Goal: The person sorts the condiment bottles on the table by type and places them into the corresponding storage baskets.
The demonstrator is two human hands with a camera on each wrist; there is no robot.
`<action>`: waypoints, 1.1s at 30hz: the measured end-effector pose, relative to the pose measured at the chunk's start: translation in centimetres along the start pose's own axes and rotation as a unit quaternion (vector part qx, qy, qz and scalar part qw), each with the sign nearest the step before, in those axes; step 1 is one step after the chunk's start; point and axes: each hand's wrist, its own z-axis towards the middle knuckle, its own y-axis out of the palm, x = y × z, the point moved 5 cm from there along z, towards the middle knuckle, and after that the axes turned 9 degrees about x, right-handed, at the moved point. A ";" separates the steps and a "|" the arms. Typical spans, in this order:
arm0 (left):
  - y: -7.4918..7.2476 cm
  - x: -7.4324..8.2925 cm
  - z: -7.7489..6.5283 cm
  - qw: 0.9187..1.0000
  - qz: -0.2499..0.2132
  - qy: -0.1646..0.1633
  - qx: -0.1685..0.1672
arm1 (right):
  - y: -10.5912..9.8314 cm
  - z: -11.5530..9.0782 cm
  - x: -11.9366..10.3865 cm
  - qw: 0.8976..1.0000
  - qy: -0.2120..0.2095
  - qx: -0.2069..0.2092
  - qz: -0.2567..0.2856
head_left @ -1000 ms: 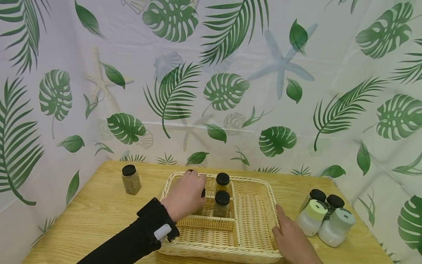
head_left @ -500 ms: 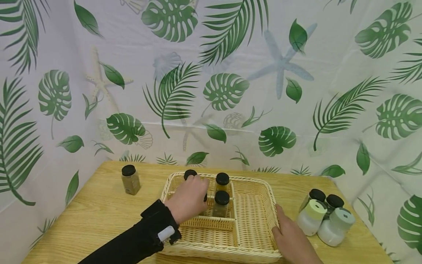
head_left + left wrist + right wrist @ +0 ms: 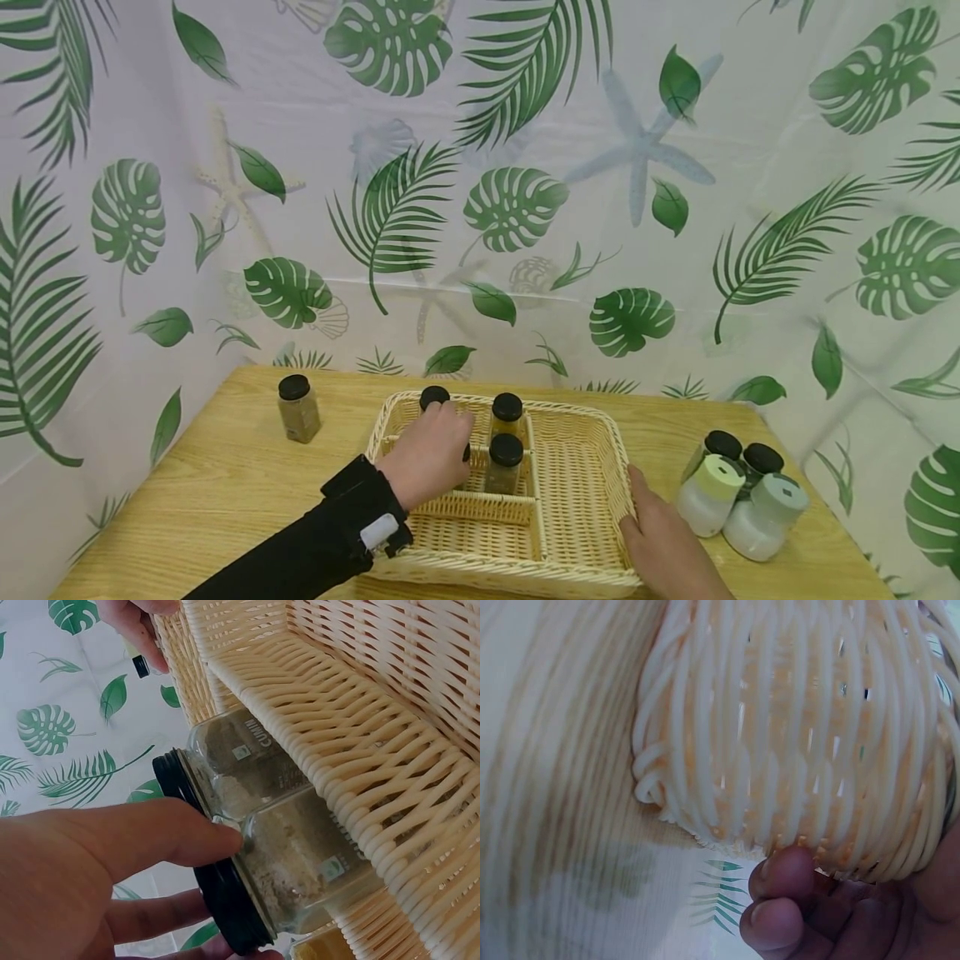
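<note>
A divided wicker basket (image 3: 577,475) stands on the wooden table. My left hand (image 3: 429,457) reaches into its left middle compartment and holds a spice jar (image 3: 300,862) by its black lid, thumb and fingers on either side. Close against that jar is another, labelled cumin (image 3: 244,754); the basket's divider covers the lower part of both. Behind my left hand, a black-lidded jar (image 3: 434,396) shows in the back compartment beside a yellowish jar (image 3: 506,414). My right hand (image 3: 667,537) grips the basket's right rim, its fingertips (image 3: 780,874) curled at the weave.
One brown spice jar (image 3: 298,408) stands alone at the table's back left. To the right of the basket cluster two black-lidded jars (image 3: 762,458) and two white containers, one with a yellow-green top (image 3: 708,496) and one with a pale top (image 3: 761,521). A leaf-print cloth (image 3: 525,317) hangs behind the table.
My left hand has shifted slightly right and toward me, uncovering the lid of the jar at the back left of the basket. The right hand stays at the rim.
</note>
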 end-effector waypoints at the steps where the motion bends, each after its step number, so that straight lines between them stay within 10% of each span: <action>1: 0.0 0.0 0.0 1.000 -0.001 -0.002 -0.002 | 0.0 0.0 0.0 1.000 0.001 -0.001 0.000; 19: -0.4 -0.4 -0.6 1.000 -0.018 -0.016 -0.001 | 0.2 0.2 0.1 1.000 -0.001 -0.001 -0.003; 33: -2.7 -1.8 -1.4 0.997 -0.043 -0.027 0.064 | 0.0 0.3 0.0 1.000 0.009 -0.008 -0.004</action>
